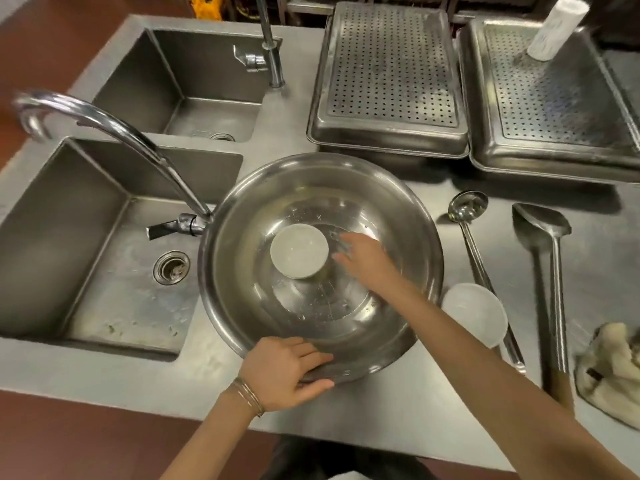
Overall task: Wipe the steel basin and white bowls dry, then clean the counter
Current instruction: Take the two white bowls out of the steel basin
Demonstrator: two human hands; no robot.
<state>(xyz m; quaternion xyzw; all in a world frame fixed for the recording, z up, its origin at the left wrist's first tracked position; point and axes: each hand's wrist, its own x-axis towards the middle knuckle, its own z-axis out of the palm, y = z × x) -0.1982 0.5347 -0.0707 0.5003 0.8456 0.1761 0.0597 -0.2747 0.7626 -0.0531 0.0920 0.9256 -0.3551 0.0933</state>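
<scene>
Left hand (287, 370): clamped on the near rim of the steel basin (322, 327), thumb outside, fingers curled over the edge; thin bangles at the wrist.
Right hand (367, 259): reaching into the basin, fingers spread wide and flat, empty, just beside a white bowl (299, 251); contact with the basin floor unclear through blur.
Basin: wide, round, resting on the steel counter (398, 410), its left edge overhanging the near sink (104, 258).
Second white bowl (476, 313): on the counter, just right of the basin, partly behind the right forearm.
Cloth (613, 368): cream, crumpled, at the counter's right edge.
Utensils: ladle (467, 206) and long spatula (542, 225) lying side by side between basin and cloth.
Counter rear: two perforated steel trays (391, 81), a white roll (557, 27) standing on the right one.
Sinks: two, near and far (180, 91), each with a curved tap (114, 128).
Open room: bare counter along the near edge, in front of the basin.
Floor: reddish-brown, visible at left and below.
</scene>
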